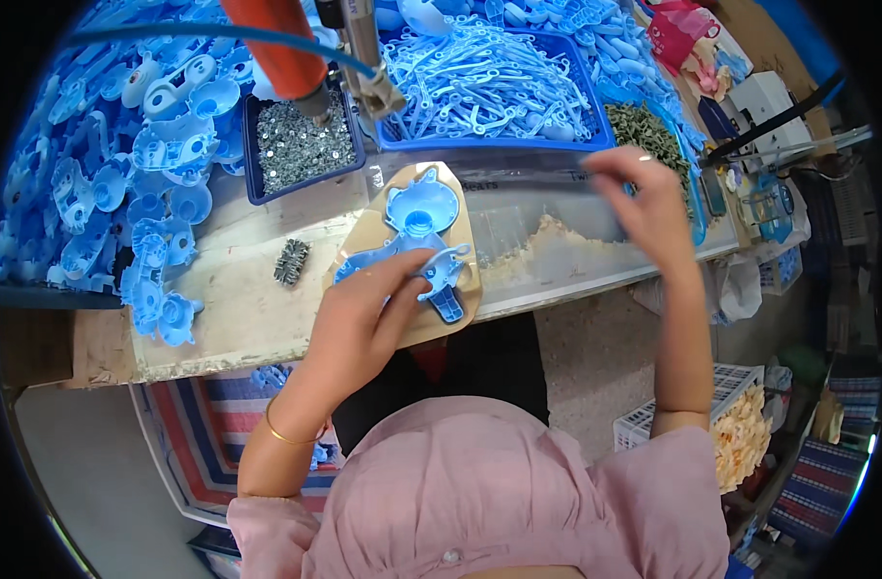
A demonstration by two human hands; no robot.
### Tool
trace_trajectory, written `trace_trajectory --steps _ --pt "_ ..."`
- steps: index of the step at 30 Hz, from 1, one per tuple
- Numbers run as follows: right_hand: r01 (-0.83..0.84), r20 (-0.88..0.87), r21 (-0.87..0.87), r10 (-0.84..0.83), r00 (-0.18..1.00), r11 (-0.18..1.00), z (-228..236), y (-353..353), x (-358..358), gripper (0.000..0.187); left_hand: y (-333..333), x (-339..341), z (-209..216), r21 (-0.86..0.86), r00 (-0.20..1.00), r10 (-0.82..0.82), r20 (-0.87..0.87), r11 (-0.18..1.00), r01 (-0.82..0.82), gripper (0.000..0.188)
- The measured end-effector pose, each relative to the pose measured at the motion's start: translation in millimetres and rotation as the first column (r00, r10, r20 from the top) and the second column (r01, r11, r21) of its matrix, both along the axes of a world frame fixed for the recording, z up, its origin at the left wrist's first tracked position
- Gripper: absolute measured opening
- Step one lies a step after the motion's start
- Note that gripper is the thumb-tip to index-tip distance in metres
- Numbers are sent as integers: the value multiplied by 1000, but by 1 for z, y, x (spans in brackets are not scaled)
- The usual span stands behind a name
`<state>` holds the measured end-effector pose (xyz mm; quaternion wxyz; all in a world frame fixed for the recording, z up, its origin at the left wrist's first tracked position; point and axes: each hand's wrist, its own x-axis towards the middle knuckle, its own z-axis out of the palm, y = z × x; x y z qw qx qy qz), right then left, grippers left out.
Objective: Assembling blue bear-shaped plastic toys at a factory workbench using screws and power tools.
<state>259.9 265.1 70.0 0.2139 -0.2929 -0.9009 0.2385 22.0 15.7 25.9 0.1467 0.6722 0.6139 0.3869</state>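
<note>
A light blue plastic toy shell half (pixel 422 205), with a round cup at its top, lies in a tan fixture board (pixel 465 307) at the table's front edge. My left hand (pixel 364 311) reaches over it, thumb and fingers closed on a small light blue link with ring ends (pixel 450 253), held against the shell. My right hand (pixel 645 198) is raised over the table to the right, beside a tray of small dark greenish parts (pixel 646 133). Its thumb and fingers are bent and slightly apart, with nothing seen between them.
An orange power screwdriver (pixel 284 46) hangs over a dark tray of metal screws (pixel 301 145). Behind the fixture stands a blue basket (pixel 595 135) piled with links. Blue shell parts (pixel 170 145) heap up at left; a small dark cluster of parts (pixel 291 261) lies left of the fixture.
</note>
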Motion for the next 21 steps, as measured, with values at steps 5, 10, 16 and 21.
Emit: trace_trajectory --steps 5,10,16,21 --pt "148 202 415 -249 947 898 -27 49 63 17 -3 8 8 -274 681 137 719 957 96 20" --pt "143 214 470 -269 939 871 -34 57 64 19 -1 13 11 -271 585 117 802 945 182 23" --pt "204 0 359 -218 976 911 -20 52 62 25 -3 12 4 -277 579 120 806 942 190 21" --pt "91 -58 -247 -108 992 965 -7 8 23 18 -1 8 9 -370 668 157 728 909 190 14"
